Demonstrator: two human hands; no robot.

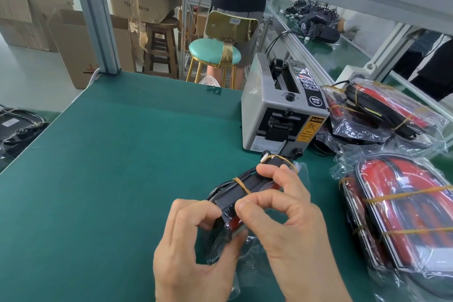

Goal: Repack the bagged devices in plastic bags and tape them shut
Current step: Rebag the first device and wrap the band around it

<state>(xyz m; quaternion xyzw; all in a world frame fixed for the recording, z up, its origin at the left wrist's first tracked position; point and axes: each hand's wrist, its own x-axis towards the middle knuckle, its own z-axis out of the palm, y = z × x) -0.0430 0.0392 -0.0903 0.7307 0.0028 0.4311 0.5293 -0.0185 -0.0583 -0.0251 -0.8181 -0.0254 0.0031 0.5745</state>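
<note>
Both hands are clamped on the device (247, 193), left hand (196, 240) pinching its near end, right hand (286, 206) nearer its middle, its long axis running from the bench's (122, 167) near edge toward the tape dispenser (282, 110).

Both hands — left hand (193, 235), right hand (289, 223) — gripping banded device (247, 185), half inside plastic bag (247, 250)

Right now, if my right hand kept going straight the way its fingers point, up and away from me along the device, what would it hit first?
Probably the tape dispenser. The right hand grips the banded device, whose far end lies just short of the dispenser's base; depth is uncertain.
</note>
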